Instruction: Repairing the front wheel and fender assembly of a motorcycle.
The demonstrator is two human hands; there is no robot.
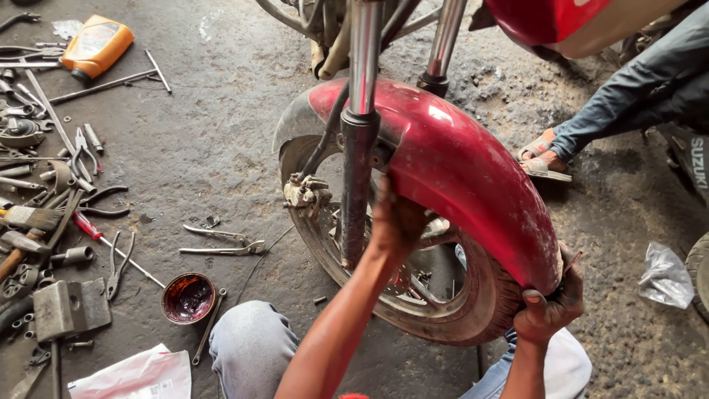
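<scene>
Dozens of tools [52, 185] lie scattered on the oily floor at your far left, with an orange bottle [96, 46] above them and a small bowl of dark red grease [188, 298] nearer your knee [251, 343]. Pliers [221, 244] rest just beside the front wheel [436, 303]. Your left hand [395, 222] reaches in between the fork leg [357, 185] and the red mudguard [458, 170], fingers curled against the mudguard's inner edge; how firmly they grip, you cannot tell from here. Your right hand [550, 303] is closed around the mudguard's rear tip, thumb on the outside, just above the tyre. At far right, another person's sandalled foot [543, 159] rests on the floor, and a crumpled plastic bag [665, 275] lies nearby.
</scene>
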